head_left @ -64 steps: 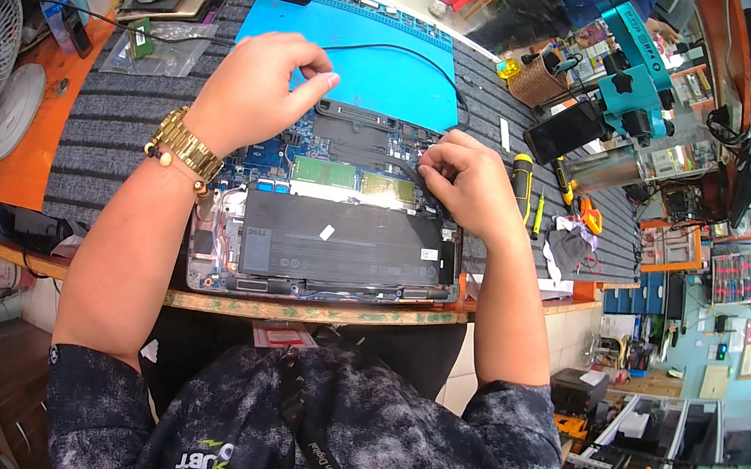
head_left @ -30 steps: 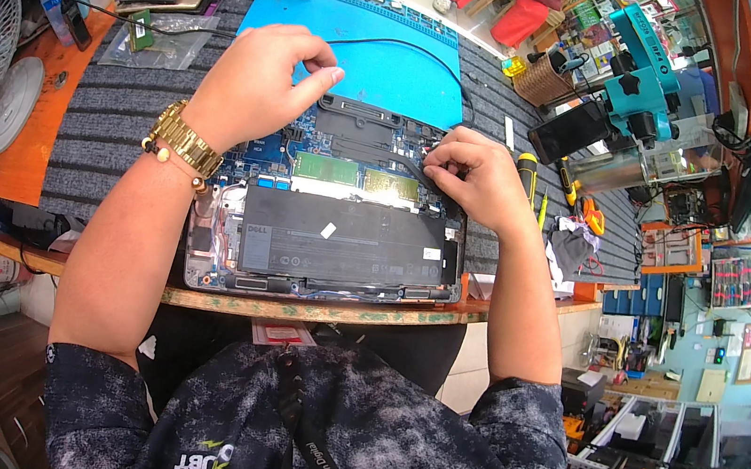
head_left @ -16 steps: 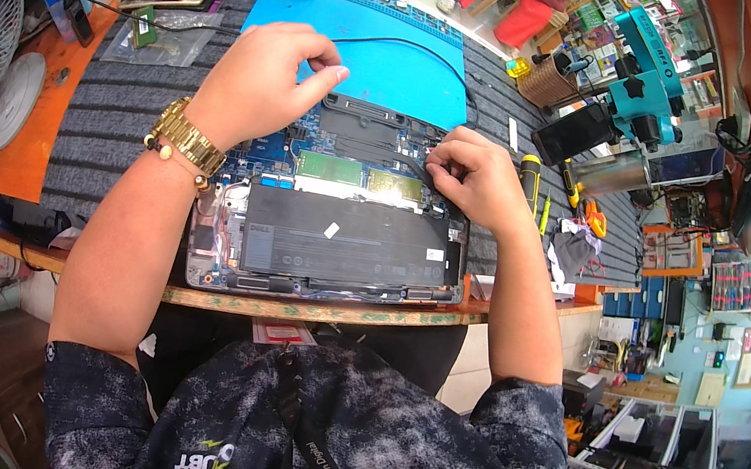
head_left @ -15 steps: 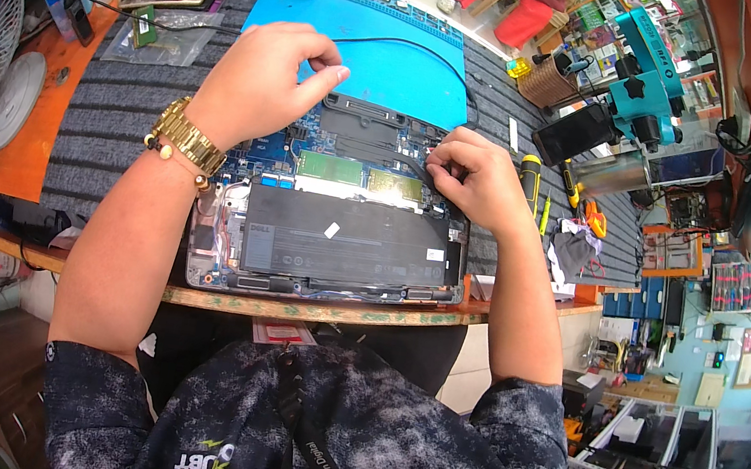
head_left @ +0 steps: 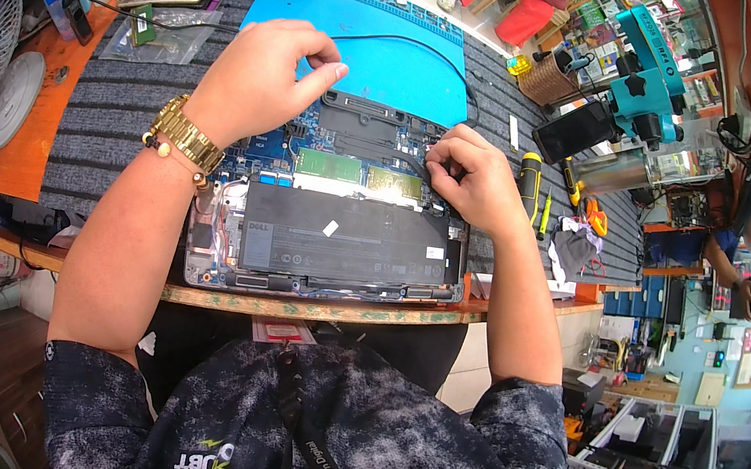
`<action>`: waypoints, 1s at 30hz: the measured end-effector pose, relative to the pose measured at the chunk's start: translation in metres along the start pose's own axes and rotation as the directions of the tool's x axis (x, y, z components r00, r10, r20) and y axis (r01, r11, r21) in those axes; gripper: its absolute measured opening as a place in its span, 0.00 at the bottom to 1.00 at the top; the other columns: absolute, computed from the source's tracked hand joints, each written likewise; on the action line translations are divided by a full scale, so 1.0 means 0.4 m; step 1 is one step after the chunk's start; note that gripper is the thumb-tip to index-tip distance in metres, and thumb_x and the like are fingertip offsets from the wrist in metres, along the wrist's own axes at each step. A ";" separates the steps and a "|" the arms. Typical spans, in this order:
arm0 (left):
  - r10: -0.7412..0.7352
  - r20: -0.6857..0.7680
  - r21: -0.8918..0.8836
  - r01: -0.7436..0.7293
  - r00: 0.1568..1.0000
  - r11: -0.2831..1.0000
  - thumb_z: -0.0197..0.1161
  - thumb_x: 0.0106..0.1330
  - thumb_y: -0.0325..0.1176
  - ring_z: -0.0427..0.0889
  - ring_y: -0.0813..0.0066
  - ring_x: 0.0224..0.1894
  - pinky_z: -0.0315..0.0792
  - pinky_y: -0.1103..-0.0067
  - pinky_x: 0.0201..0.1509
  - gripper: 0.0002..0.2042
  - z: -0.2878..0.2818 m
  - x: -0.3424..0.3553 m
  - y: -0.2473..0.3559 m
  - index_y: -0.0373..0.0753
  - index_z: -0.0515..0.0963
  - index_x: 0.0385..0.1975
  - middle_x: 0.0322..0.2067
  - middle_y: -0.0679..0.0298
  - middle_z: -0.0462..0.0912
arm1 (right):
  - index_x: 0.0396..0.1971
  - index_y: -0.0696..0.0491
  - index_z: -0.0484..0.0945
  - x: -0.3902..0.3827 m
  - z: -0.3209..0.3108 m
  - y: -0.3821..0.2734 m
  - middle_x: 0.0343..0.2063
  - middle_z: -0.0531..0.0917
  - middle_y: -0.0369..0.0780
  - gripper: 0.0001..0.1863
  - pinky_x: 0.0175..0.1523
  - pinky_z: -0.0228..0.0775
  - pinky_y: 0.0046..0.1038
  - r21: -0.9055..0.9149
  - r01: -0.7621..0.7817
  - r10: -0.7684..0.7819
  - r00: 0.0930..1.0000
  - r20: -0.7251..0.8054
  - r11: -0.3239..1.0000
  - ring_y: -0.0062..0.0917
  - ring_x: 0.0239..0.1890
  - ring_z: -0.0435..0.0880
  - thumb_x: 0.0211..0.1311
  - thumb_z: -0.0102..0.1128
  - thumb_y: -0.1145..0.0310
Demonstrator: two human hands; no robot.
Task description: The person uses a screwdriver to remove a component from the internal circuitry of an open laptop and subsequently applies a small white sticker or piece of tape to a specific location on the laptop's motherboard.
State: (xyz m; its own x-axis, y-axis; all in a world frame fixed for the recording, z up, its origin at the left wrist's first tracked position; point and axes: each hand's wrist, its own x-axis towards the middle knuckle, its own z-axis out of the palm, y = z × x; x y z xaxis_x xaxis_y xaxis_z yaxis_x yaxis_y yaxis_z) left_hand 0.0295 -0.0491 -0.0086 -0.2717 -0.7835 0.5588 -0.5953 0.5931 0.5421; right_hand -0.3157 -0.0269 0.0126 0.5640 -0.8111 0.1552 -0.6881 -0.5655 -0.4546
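Observation:
An opened laptop (head_left: 346, 280) lies in front of me with its insides showing. A black flat battery (head_left: 346, 240) fills its near part. Beyond the battery sit a green memory module (head_left: 329, 166) and a gold-toned one (head_left: 395, 183) on the blue circuit board (head_left: 263, 149). My left hand (head_left: 269, 73) hovers over the board's far left, fingers curled in and thumb close to the index finger; nothing shows between them. At the board's right edge, my right hand (head_left: 469, 176) pinches with thumb and index finger; whatever lies between the fingertips is hidden.
A blue work mat (head_left: 389, 56) lies beyond the laptop. To the right are a yellow-black screwdriver (head_left: 530, 177), orange-handled cutters (head_left: 596, 218) and a teal microscope (head_left: 647, 81). A bag with a green board (head_left: 144, 26) lies left. Another person's hand (head_left: 747, 293) shows far right.
Both my hands keep nearly the same place and pose. At the far right, another person has come into view holding a dark flat object.

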 end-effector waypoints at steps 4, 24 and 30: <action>0.016 -0.011 0.006 -0.016 1.000 1.000 0.70 0.77 0.40 0.86 0.64 0.36 0.80 0.70 0.42 0.13 0.000 -0.001 -0.001 0.34 0.90 0.43 0.38 0.57 0.91 | 0.38 0.58 0.86 0.000 0.005 0.002 0.38 0.85 0.43 0.07 0.50 0.83 0.38 -0.009 -0.014 0.014 1.000 -0.003 1.000 0.42 0.41 0.90 0.61 0.71 0.76; -0.019 -0.016 0.003 0.019 1.000 1.000 0.71 0.74 0.40 0.91 0.52 0.40 0.83 0.64 0.48 0.13 -0.009 0.002 0.013 0.35 0.91 0.39 0.37 0.53 0.93 | 0.42 0.58 0.88 -0.002 0.002 0.010 0.39 0.86 0.42 0.06 0.48 0.81 0.35 0.053 0.012 -0.011 1.000 -0.015 0.999 0.38 0.40 0.89 0.66 0.72 0.76; -0.046 -0.026 -0.020 0.046 0.999 0.999 0.71 0.74 0.41 0.91 0.55 0.40 0.83 0.65 0.47 0.13 -0.011 0.004 0.000 0.35 0.91 0.40 0.37 0.53 0.92 | 0.43 0.57 0.91 -0.011 -0.001 0.022 0.38 0.87 0.37 0.06 0.43 0.78 0.27 0.125 -0.096 0.099 0.995 -0.015 0.987 0.22 0.34 0.85 0.68 0.74 0.75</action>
State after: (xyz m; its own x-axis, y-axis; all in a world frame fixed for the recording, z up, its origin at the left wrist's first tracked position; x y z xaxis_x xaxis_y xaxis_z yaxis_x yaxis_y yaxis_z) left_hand 0.0326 -0.0494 -0.0051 -0.2239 -0.8051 0.5493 -0.5918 0.5601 0.5797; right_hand -0.3245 -0.0286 0.0083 0.4863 -0.8651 0.1231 -0.6764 -0.4618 -0.5738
